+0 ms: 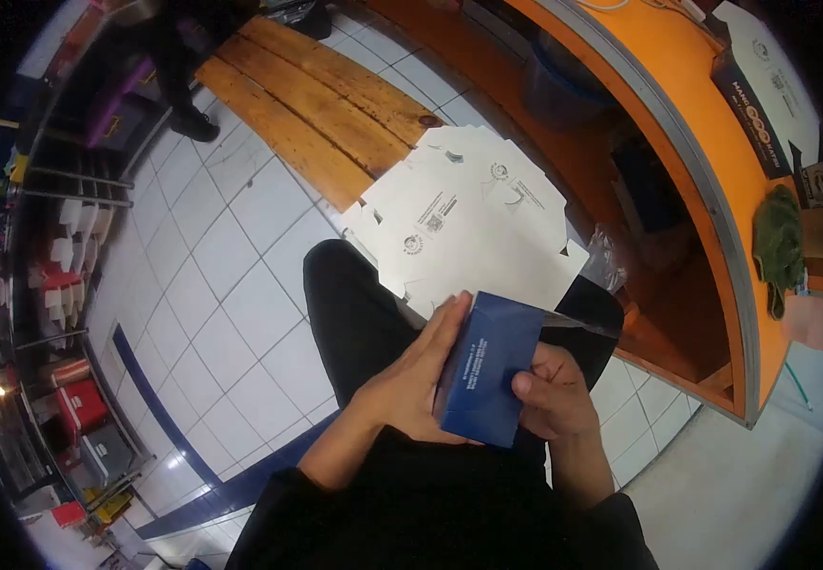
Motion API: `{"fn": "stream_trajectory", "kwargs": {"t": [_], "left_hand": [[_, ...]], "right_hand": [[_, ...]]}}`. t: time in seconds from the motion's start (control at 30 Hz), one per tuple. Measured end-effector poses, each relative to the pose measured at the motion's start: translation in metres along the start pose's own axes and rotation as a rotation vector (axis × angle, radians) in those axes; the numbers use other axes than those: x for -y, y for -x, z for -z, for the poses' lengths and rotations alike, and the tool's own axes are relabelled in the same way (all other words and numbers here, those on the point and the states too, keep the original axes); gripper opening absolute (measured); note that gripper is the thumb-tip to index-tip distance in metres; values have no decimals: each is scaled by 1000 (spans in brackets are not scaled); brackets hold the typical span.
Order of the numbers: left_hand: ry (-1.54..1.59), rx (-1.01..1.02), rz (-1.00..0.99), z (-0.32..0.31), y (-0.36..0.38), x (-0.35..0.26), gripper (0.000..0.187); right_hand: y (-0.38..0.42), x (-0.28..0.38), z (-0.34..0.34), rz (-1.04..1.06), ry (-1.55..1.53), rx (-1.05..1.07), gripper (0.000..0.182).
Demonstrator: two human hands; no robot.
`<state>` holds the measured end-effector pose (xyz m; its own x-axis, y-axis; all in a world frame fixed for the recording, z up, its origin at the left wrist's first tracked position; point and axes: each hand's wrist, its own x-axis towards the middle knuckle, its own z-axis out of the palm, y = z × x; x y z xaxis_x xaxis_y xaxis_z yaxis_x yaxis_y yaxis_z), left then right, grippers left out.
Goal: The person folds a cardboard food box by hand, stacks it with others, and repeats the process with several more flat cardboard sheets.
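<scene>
Box (492,375) held over lap (350,309); left hand (402,385) braces one side, fingers nearly straight, right hand (563,404) pinches the other, fingers curled. Excess right-thumb pressure could crease the panel.

1. Moderate indoor light; glare on the white floor tiles (257,304), lower left.
2. Deep shadow beneath the orange counter (663,62).
3. Wide-angle curvature, with black vignetting at the edges.
4. Fine print on the blue box (499,385) slightly soft.
</scene>
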<state>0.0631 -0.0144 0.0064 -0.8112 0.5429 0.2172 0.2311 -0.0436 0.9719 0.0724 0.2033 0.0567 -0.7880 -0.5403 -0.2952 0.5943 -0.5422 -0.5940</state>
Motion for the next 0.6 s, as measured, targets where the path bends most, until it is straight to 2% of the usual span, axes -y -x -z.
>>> {"fn": "stream_trajectory", "kwargs": {"t": [0.03, 0.1, 0.13, 0.2, 0.33, 0.4, 0.43, 0.5, 0.53, 0.57, 0.6], "left_hand": [[36, 57, 18, 3, 2, 4, 153], [64, 114, 20, 7, 0, 3, 150], [-53, 98, -4, 7, -2, -2, 148], [-174, 82, -31, 8, -4, -4, 146], [-161, 35, -41, 3, 2, 0, 144], [-124, 11, -36, -2, 8, 3, 143], [-88, -1, -15, -2, 8, 5, 141], [-72, -22, -7, -1, 2, 5, 139], [333, -197, 159, -4, -2, 4, 136], [742, -372, 318, -4, -3, 2, 134], [967, -393, 453, 0, 8, 14, 117]], "right_hand": [[-2, -4, 0, 3, 5, 5, 47], [-4, -9, 1, 160, -45, 58, 54], [-2, -10, 2, 166, -36, 65, 54], [1, -12, 5, 99, 29, -65, 81], [4, -12, 3, -5, 68, -166, 83], [2, -13, 2, 82, 97, -143, 71], [5, -15, 6, 79, 99, -143, 71], [4, -14, 14, 40, -14, -135, 83], [3, -5, 13, 41, -9, -118, 83], [1, 7, 10, 140, 789, 43, 90], [-2, 15, 7, 247, 1583, 215, 97]]}}
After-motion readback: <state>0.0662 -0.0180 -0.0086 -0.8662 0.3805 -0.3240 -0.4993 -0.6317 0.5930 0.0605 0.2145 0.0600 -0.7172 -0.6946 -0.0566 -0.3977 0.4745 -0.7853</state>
